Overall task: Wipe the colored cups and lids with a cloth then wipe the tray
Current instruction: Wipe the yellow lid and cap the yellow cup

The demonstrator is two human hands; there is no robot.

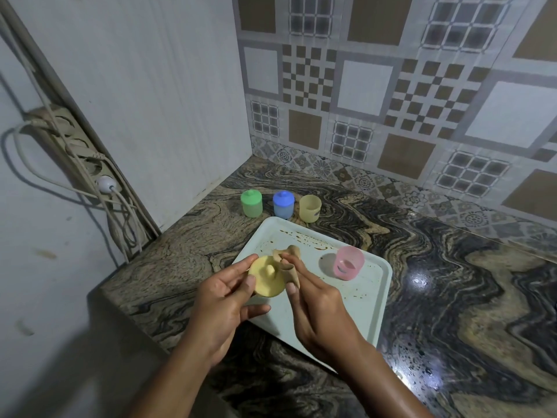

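Observation:
My left hand [224, 300] grips a round yellow lid [268, 279] with a knob, held above the near left part of the pale tray [364, 300]. A small beige cloth [291, 263] is pinched by my right hand [313, 303] and lies against the lid's right edge. A lidless pink cup [348, 263] stands on the tray to the right. Brown stains dot the tray's far side. Beyond the tray, on the counter, stand a green cup [251, 203] with its lid on, a blue cup [283, 204] with its lid on, and a yellow cup [309, 208] without a lid.
The dark marbled counter [452, 267] runs to the right and meets a tiled wall [391, 101] at the back. A white panel [168, 116] bounds it on the left, with a power strip [87, 158] and cables on the wall beside it.

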